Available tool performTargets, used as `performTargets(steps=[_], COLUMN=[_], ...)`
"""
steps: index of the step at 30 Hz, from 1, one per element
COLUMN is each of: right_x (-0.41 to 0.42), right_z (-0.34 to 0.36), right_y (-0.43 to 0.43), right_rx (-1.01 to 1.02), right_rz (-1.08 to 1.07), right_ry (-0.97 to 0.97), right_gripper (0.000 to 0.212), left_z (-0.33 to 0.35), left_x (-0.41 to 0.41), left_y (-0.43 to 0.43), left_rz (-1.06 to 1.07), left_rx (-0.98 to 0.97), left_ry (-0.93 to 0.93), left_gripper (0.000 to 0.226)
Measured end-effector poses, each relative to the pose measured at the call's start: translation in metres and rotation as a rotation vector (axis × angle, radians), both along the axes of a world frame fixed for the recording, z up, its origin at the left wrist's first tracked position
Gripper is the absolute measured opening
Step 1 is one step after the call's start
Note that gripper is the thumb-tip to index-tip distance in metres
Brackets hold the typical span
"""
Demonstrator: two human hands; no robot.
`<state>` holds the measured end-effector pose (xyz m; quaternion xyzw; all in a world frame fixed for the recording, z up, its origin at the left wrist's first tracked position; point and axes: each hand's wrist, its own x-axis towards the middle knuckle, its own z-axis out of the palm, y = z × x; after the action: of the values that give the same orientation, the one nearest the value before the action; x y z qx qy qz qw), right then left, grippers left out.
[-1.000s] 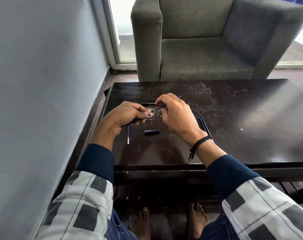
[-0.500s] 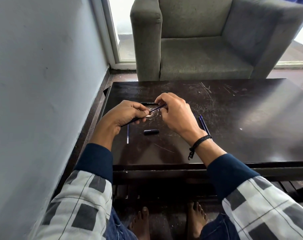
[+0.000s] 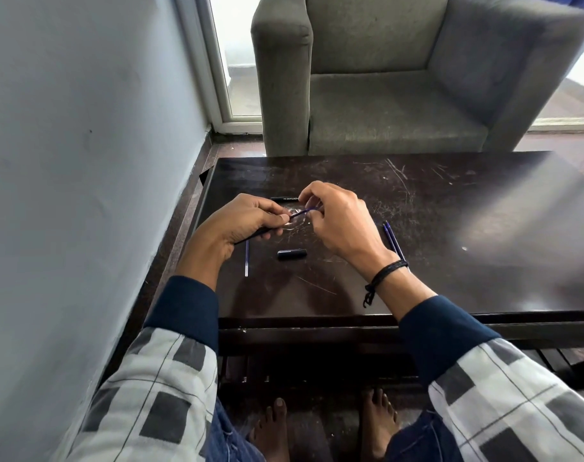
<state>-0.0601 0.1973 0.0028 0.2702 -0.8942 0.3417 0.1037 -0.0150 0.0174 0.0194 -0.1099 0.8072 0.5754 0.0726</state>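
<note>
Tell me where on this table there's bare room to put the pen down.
Bare: the table right of the two refills, and its far strip by the armchair. Crowded: round the left hand and right hand, with cap, single refill and black barrel.

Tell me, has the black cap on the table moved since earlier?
No. The black cap lies where it was, right of the loose refill on the table.

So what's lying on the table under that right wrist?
Two thin blue refills lie side by side on the dark table. Their far ends show. The wrist of the right hand covers the near ends, so their full length is hidden.
</note>
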Motion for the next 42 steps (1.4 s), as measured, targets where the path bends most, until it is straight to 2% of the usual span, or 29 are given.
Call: performTargets(steps=[9, 15, 20, 24, 28, 34, 42], right_x=[0.003, 0.006, 0.005, 0.006, -0.002, -0.022, -0.018], right_z=[0.003, 0.005, 0.006, 0.005, 0.007, 0.009, 0.005], right_y=[0.000, 0.000, 0.001, 0.000, 0.005, 0.029, 0.021], right_rx=[0.118, 0.196, 0.202, 0.212, 0.164, 0.076, 0.091], right_rz=[-0.011, 0.040, 0.052, 0.054, 0.038, -0.117, 0.087], right_ry=[-0.010, -0.017, -0.060, -0.087, -0.097, -0.123, -0.070], right_gripper=[0.031, 0.032, 0.033, 0.032, 0.019, 0.016, 0.014], left_z=[0.003, 0.001, -0.001, -0.001, -0.003, -0.004, -0.006], left_x=[0.004, 0.002, 0.000, 0.000, -0.001, -0.001, -0.003], left_y=[-0.002, -0.004, -0.006, -0.004, -0.006, -0.007, -0.004], left_rz=[-0.018, -0.060, -0.104, -0.106, -0.079, -0.057, -0.103], left_rx=[-0.046, -0.269, -0.357, -0.374, -0.347, -0.327, -0.315], left_ry=[0.031, 0.147, 0.178, 0.174, 0.176, 0.179, 0.176], left_gripper=[0.017, 0.022, 0.023, 0.023, 0.020, 0.018, 0.017])
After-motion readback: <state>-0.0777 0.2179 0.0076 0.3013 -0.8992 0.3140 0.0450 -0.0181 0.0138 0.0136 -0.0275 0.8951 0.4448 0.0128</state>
